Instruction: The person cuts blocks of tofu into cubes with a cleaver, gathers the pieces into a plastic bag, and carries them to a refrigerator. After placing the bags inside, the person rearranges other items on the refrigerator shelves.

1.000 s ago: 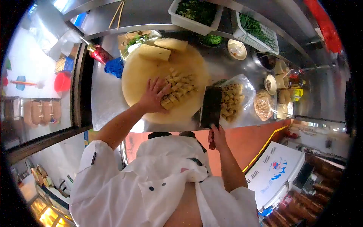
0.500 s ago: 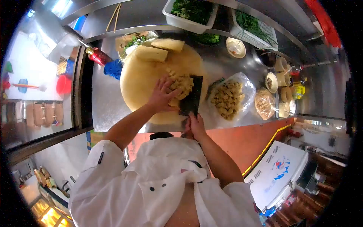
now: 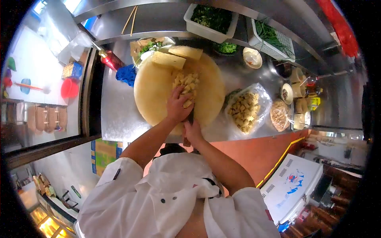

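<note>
A round wooden chopping block [image 3: 152, 93] lies on the steel counter, with pale chopped pieces [image 3: 189, 82] heaped near its middle. My left hand [image 3: 178, 104] rests on the near end of the heap, its fingers bent over the pieces. My right hand [image 3: 193, 131] is wrapped round the handle of a cleaver [image 3: 191, 115] at the block's near edge. The blade stands on edge beside my left hand, so only a thin dark strip of it shows. Two large pale slabs [image 3: 168, 60] lie at the far side of the block.
Right of the block are a plastic bag of chopped pieces [image 3: 245, 112], a second bag [image 3: 279, 115] and small bowls [image 3: 286, 94]. A blue cloth [image 3: 126, 75] and red bottle [image 3: 111, 60] are at the left. Tubs of greens [image 3: 211, 22] sit on the shelf above.
The cleaver has turned from lying flat at the heap's right to standing on edge. My left hand has drawn in closer to it. The whole view has shifted slightly.
</note>
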`<state>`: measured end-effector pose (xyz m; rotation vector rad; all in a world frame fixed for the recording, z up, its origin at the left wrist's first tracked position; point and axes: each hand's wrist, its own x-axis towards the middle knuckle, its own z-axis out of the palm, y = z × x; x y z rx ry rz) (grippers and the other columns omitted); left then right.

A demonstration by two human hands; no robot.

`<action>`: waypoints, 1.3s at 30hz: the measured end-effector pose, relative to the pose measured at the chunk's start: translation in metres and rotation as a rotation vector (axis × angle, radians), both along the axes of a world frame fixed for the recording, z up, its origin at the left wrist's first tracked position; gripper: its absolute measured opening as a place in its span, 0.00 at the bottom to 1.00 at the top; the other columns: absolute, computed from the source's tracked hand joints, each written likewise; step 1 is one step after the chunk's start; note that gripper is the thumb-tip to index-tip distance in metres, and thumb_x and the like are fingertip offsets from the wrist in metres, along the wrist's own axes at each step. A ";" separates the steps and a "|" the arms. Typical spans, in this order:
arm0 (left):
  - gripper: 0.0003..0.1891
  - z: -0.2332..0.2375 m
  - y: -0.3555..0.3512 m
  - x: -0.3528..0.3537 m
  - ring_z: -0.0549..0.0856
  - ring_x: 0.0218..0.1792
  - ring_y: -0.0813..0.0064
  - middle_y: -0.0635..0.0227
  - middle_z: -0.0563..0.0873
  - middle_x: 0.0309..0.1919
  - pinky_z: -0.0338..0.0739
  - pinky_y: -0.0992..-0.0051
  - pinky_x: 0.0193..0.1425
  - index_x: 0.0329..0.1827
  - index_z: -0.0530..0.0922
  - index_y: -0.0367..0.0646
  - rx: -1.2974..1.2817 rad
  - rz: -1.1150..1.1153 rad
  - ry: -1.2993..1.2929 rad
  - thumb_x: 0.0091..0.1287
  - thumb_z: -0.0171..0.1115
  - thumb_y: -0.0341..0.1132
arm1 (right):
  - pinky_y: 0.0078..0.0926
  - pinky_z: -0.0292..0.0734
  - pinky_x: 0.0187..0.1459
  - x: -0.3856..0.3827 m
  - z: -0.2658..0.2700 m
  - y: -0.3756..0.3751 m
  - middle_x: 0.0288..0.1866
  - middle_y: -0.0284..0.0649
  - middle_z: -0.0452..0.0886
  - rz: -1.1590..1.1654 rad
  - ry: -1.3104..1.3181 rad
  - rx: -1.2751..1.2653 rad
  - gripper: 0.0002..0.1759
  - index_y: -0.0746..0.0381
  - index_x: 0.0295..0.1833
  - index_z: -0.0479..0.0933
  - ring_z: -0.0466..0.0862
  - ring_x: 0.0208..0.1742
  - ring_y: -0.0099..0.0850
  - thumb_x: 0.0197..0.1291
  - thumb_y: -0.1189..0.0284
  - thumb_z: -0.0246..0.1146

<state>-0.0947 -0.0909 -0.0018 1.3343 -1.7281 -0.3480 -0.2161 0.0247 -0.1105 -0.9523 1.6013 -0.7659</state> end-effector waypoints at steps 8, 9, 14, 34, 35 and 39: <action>0.20 0.024 0.020 -0.004 0.80 0.66 0.47 0.57 0.81 0.64 0.81 0.53 0.65 0.49 0.89 0.52 -0.011 0.060 -0.018 0.50 0.78 0.36 | 0.30 0.69 0.21 0.007 0.124 0.004 0.23 0.33 0.71 -0.088 -0.318 0.212 0.13 0.59 0.52 0.71 0.73 0.19 0.26 0.79 0.60 0.59; 0.20 0.028 0.023 -0.005 0.80 0.66 0.47 0.57 0.81 0.64 0.80 0.53 0.66 0.49 0.89 0.53 -0.008 0.070 -0.032 0.50 0.78 0.35 | 0.30 0.70 0.21 0.004 0.125 0.006 0.23 0.33 0.71 -0.091 -0.342 0.221 0.12 0.59 0.51 0.70 0.72 0.19 0.25 0.79 0.61 0.59; 0.20 0.065 0.044 -0.028 0.80 0.66 0.46 0.57 0.81 0.64 0.78 0.52 0.67 0.49 0.89 0.53 0.007 0.164 -0.113 0.51 0.78 0.36 | 0.30 0.70 0.20 -0.023 0.147 0.013 0.23 0.32 0.69 -0.020 -0.534 0.226 0.12 0.57 0.50 0.68 0.71 0.19 0.26 0.80 0.61 0.58; 0.18 0.108 0.056 -0.267 0.81 0.63 0.49 0.62 0.82 0.60 0.79 0.51 0.63 0.44 0.88 0.56 -0.141 -0.022 -0.150 0.47 0.79 0.36 | 0.26 0.67 0.20 -0.247 0.182 0.040 0.28 0.31 0.70 -0.171 -0.674 0.194 0.14 0.57 0.50 0.70 0.70 0.22 0.23 0.76 0.60 0.64; 0.19 0.093 0.052 -0.281 0.80 0.64 0.50 0.63 0.81 0.61 0.77 0.51 0.65 0.45 0.88 0.57 -0.079 -0.119 -0.087 0.47 0.79 0.38 | 0.26 0.67 0.20 -0.259 0.178 0.047 0.29 0.31 0.70 -0.253 -0.690 0.201 0.14 0.57 0.50 0.70 0.71 0.23 0.23 0.76 0.60 0.64; 0.20 0.094 0.068 -0.345 0.79 0.65 0.51 0.62 0.80 0.65 0.73 0.51 0.70 0.49 0.88 0.56 -0.023 -0.136 -0.136 0.50 0.78 0.39 | 0.28 0.68 0.21 -0.318 0.155 0.059 0.29 0.32 0.71 -0.258 -0.604 0.076 0.13 0.58 0.51 0.70 0.73 0.26 0.24 0.76 0.62 0.62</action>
